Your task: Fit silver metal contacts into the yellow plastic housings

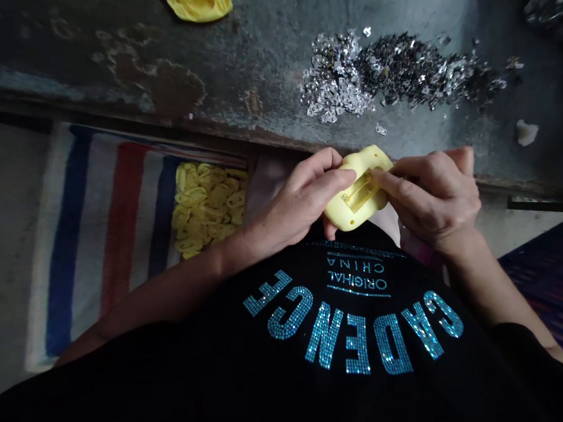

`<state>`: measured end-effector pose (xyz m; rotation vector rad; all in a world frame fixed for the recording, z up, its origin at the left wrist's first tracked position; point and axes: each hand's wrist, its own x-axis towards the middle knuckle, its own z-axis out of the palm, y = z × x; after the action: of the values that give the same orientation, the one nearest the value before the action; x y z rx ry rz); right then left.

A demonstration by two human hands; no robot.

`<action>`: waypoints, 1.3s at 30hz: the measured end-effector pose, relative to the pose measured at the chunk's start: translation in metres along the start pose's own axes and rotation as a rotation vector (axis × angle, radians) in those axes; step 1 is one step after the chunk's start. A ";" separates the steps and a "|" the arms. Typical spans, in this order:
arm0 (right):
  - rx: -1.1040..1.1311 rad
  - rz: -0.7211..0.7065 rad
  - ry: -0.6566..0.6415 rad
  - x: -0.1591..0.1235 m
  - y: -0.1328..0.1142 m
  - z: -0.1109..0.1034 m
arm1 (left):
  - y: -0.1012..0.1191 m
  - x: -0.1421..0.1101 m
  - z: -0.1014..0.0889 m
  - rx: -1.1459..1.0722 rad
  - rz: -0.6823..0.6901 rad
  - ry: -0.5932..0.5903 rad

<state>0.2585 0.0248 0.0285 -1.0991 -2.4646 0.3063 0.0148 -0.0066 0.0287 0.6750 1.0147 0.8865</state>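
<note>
My left hand (294, 203) grips a small yellow plastic shell (353, 199) from the left, thumb under it and fingers over its top. My right hand (432, 197) comes in from the right, with its fingertips pinched at the slot in the shell's middle; whether a small metal piece sits between those fingertips is too small to tell. The shell is held just in front of the worn grey table's near edge (237, 130), above my lap and black shirt.
A heap of small shiny metal pieces (388, 75) lies on the table behind my hands. A striped sack (117, 203) at my left holds many yellow plastic shells (208, 203). Another yellow part (198, 1) sits at the table's far edge. A white scrap (526, 131) lies at right.
</note>
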 end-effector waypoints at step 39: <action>1.000 0.433 0.026 0.000 0.022 0.020 | -0.011 -0.008 -0.010 0.265 0.192 0.025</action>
<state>0.2634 0.0389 0.0033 -1.0886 -1.6057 1.4318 0.0069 -0.0181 0.0189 1.0003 1.1134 0.9368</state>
